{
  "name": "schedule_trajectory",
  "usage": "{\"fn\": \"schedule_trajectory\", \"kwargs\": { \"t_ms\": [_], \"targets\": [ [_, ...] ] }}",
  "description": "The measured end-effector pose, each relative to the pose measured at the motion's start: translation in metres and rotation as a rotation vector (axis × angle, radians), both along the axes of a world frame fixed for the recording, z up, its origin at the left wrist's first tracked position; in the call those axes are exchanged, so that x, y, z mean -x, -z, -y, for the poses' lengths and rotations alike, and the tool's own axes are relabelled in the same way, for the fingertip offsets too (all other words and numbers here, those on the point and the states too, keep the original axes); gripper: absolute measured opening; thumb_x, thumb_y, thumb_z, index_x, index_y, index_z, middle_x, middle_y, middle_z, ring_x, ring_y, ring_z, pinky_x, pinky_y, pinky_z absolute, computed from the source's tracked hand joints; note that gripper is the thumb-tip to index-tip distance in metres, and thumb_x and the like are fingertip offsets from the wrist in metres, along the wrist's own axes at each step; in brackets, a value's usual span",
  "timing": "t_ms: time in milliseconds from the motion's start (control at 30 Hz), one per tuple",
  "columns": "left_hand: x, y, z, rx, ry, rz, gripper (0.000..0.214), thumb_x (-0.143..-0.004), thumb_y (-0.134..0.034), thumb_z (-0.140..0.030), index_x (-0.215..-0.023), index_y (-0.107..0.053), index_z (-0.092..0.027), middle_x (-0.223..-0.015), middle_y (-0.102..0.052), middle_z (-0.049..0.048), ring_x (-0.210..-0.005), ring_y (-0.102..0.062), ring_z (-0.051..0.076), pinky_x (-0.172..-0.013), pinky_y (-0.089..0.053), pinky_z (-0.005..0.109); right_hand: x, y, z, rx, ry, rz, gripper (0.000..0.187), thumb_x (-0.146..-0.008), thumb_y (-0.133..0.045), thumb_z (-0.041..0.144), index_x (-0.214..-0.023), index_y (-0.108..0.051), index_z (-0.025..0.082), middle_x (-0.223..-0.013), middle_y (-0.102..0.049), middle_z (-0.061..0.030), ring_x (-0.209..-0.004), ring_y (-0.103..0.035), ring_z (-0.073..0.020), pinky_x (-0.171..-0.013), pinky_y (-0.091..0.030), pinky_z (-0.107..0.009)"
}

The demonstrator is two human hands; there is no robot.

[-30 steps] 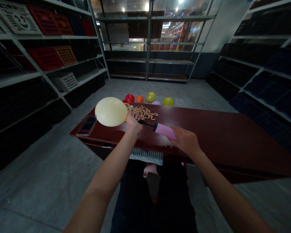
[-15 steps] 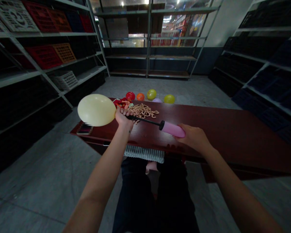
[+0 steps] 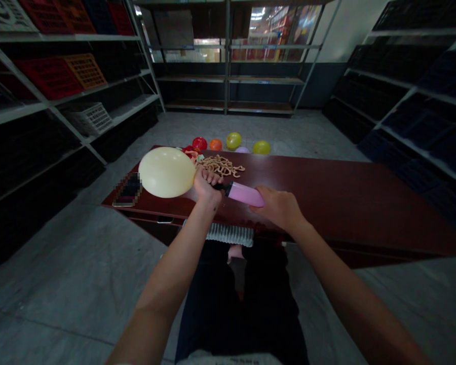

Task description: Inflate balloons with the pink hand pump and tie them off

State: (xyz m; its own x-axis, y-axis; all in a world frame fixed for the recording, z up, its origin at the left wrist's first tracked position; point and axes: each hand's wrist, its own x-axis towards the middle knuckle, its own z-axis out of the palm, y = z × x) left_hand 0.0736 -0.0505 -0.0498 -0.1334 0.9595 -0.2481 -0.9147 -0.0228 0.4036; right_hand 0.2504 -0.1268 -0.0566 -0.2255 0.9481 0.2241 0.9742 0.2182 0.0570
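A pale yellow inflated balloon (image 3: 166,172) floats just above the left end of the dark red table (image 3: 345,203). My left hand (image 3: 206,183) is closed around its neck and the black nozzle end of a hand pump. The pink pump barrel (image 3: 244,194) lies slanted over the table, and my right hand (image 3: 279,207) grips its rear end. The barrel sits pushed in close to my left hand, with almost no black rod showing.
A heap of tan uninflated balloons (image 3: 220,165) lies behind my left hand. A phone (image 3: 128,189) rests at the table's left end. Several inflated balloons (image 3: 233,140) lie on the floor beyond. Metal shelving with crates (image 3: 79,71) lines both sides.
The pump barrel slid out to the right, exposing the black rod, then went back in toward my left hand. The balloon shifted left and came back.
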Motion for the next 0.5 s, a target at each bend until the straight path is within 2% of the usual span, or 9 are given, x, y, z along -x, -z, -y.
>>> {"fn": "schedule_trajectory", "kwargs": {
  "t_ms": [133, 300, 400, 500],
  "targets": [
    [0.016, 0.000, -0.008, 0.044, 0.027, -0.026, 0.044, -0.097, -0.041, -0.028, -0.060, -0.020, -0.020, -0.042, -0.019, -0.0082, -0.032, -0.019, 0.006, -0.040, -0.021, 0.022, -0.006, 0.014, 0.003, -0.063, -0.028, -0.008, 0.040, -0.087, -0.052, 0.052, -0.107, -0.062, 0.019, -0.098, -0.073, -0.0073, -0.078, -0.068, -0.0223, -0.056, -0.030, -0.028],
    [0.041, -0.008, -0.017, 0.063, 0.012, -0.049, 0.044, -0.097, -0.041, -0.028, -0.059, -0.019, -0.021, -0.041, -0.019, -0.0083, -0.032, -0.020, 0.006, -0.040, -0.023, 0.023, -0.030, 0.027, 0.007, -0.141, -0.077, 0.032, 0.043, -0.089, -0.051, 0.052, -0.110, -0.062, 0.016, -0.096, -0.073, -0.0100, -0.078, -0.067, -0.0222, -0.060, -0.034, -0.029],
    [0.055, -0.010, -0.023, 0.028, 0.009, -0.038, 0.044, -0.097, -0.041, -0.029, -0.059, -0.021, -0.021, -0.041, -0.021, -0.0080, -0.032, -0.022, 0.006, -0.040, -0.024, 0.023, -0.042, 0.030, 0.012, -0.182, -0.091, 0.049, 0.043, -0.089, -0.051, 0.052, -0.110, -0.062, 0.016, -0.093, -0.072, -0.0094, -0.077, -0.067, -0.0213, -0.062, -0.036, -0.029],
    [0.064, -0.009, -0.027, -0.050, 0.078, -0.028, 0.045, -0.097, -0.042, -0.027, -0.058, -0.020, -0.021, -0.042, -0.020, -0.0080, -0.032, -0.023, 0.006, -0.040, -0.025, 0.023, -0.043, 0.029, 0.019, -0.201, -0.083, 0.044, 0.042, -0.089, -0.052, 0.052, -0.110, -0.061, 0.017, -0.093, -0.072, -0.0088, -0.077, -0.068, -0.0217, -0.063, -0.037, -0.030]
  ]
}}
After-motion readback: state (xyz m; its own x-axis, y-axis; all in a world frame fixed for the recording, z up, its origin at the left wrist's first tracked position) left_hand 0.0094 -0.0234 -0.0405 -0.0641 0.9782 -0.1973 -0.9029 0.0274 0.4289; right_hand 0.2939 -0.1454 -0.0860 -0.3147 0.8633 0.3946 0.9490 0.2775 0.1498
